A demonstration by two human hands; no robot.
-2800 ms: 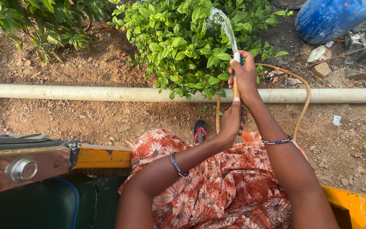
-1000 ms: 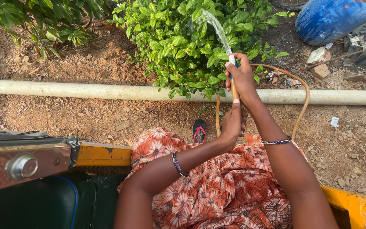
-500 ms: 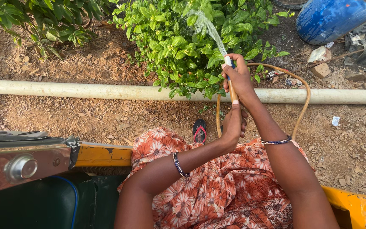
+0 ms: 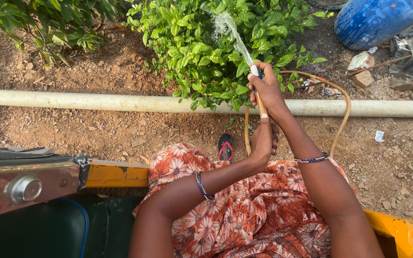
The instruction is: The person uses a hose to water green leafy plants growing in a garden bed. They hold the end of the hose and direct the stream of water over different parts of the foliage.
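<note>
The right hand (image 4: 267,91) is closed round the end of a thin tan rubber hose (image 4: 262,106), w/ the thumb pressed over the white nozzle tip (image 4: 254,70), just above the knuckles. A narrow jet of water (image 4: 233,32) is thrown up and to the left from that tip, away from the hand, into a leafy green shrub (image 4: 206,52) directly beyond the fingers.

The left hand (image 4: 263,138) is wrapped round the same hose lower down, just below the right wrist, thumb laid along the hose and pointing up. Both grips are tight; no gap is seen betw. fingers and hose.

Behind the right forearm the rest of the hose is looped out to the right and back down in an arc over the dirt. A blue-and-white beaded bracelet (image 4: 311,158) is worn on the right wrist, a dark beaded one (image 4: 200,185) on the left forearm.

Beneath both arms an orange floral-print garment (image 4: 244,210) is spread. A black and red flip-flop (image 4: 225,146) is seen just left of the left hand, on reddish gravel ground (image 4: 96,131). A long pale plastic pipe (image 4: 82,102) is laid across the ground, passing behind the hands. Far upper right of the hands, part of a blue plastic drum (image 4: 374,19) is visible. At lower left, well apart from the hands, a yellow metal frame edge (image 4: 115,177) w/ a chrome bracket (image 4: 25,188) is seen.
</note>
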